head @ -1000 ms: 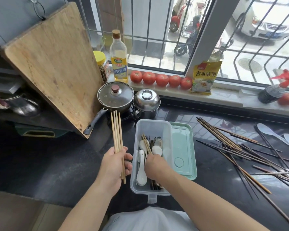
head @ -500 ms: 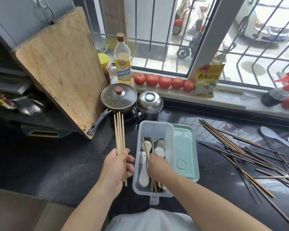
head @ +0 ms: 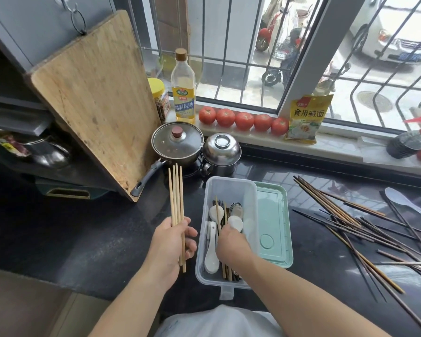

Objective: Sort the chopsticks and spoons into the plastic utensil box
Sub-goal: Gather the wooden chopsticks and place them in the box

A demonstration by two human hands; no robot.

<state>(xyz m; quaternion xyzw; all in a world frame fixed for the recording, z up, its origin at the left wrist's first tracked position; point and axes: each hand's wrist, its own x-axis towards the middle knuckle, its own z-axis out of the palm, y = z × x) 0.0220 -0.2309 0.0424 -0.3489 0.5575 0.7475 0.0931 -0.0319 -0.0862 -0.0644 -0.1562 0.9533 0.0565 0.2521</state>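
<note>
the left hand (head: 170, 242) is gripping a bunch of light chopsticks (head: 176, 193), holding them up just left of the clear plastic box (head: 229, 190) on the dark counter (head: 95, 239). the right hand (head: 231, 244) is reaching down into the box with curled fingers, pinching one light chopstick (head: 217, 210) among white spoons (head: 211, 254). a green lid (head: 274, 222) is sitting beside the box. more dark chopsticks (head: 350, 222) are lying spread out on the right
</note>
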